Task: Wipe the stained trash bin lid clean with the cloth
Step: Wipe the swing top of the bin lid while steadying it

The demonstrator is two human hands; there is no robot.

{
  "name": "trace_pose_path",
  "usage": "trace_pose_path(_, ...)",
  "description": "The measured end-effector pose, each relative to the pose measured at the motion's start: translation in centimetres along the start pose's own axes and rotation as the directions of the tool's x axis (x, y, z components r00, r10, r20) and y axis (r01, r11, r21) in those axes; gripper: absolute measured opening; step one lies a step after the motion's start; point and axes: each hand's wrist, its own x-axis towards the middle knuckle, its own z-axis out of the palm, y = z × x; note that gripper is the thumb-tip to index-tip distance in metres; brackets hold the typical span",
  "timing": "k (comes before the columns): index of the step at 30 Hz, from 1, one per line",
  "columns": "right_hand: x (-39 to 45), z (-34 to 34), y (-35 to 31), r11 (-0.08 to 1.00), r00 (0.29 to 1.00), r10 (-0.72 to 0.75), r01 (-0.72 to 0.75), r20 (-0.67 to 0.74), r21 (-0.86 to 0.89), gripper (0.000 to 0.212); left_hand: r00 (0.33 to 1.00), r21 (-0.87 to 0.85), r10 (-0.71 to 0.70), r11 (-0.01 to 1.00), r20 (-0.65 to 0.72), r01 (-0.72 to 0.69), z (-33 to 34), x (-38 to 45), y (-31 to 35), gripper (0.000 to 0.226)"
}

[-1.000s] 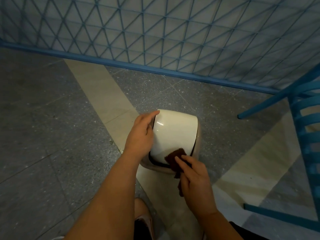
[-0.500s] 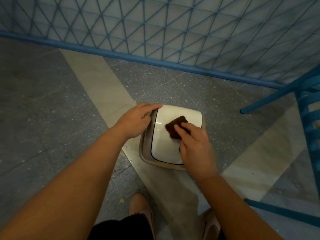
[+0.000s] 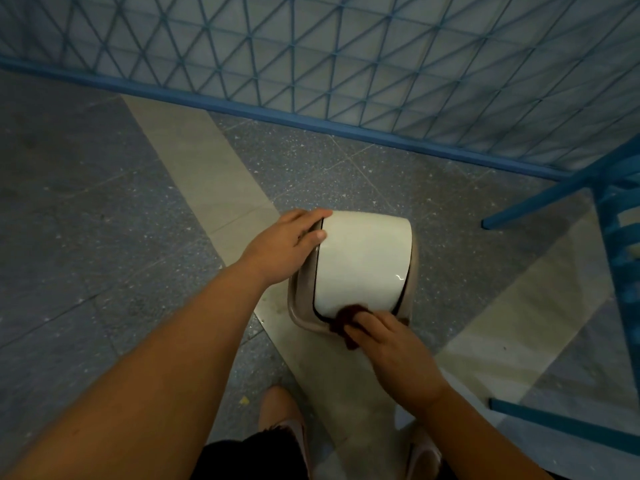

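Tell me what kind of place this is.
Probably a tiled indoor area, perhaps a play or seating corner: speckled grey floor tiles, a blue lattice fence and blue chair legs surround the trash bin.

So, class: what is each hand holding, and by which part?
Right hand grips the dark cloth by its near end; left hand holds the bin lid at its far-left edge.

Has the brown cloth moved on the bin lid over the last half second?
Yes. The cloth has slid from the lid's far half to its near edge, towards the person.
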Motion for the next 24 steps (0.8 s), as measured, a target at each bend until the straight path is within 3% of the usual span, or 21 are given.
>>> trace_pose_path(7, -0.4, -3.2, 2.8, 0.952, 0.926, 0.295, -0.307, -0.235, -0.016, 0.041, 0.999, -0.059, 0.001, 0.998, -0.042, -0.003, 1.1, -0.5, -0.1, 0.042)
trace_pose_path(15, -3.0, 0.9, 0.6, 0.936, 0.927, 0.341, -0.321, -0.152, 0.145, 0.043, 0.998, -0.105, -0.039, 0.994, -0.043, 0.034, 1.4, -0.7, 0.4, 0.042)
trace_pose_path(18, -3.4, 3.7, -1.7, 0.788, 0.834, 0.545, -0.478, -0.08, 0.39, 0.046, 0.998, -0.129, -0.047, 0.991, -0.044, 0.041, 1.6, -0.9, 0.5, 0.041)
trace_pose_path(20, -2.0, 4.9, -4.1, 0.704, 0.797, 0.603, -0.512, -0.034, 0.492, 0.047, 0.997, -0.136, -0.06, 0.989, -0.046, 0.053, 1.8, -1.0, 0.6, 0.042)
trace_pose_path(24, 0.6, 5.6, -7.3, 0.675, 0.839, 0.544, -0.461, 0.034, 0.577, 0.044, 0.997, -0.127, -0.072, 0.99, -0.039, 0.066, 1.7, -0.9, 0.4, 0.042)
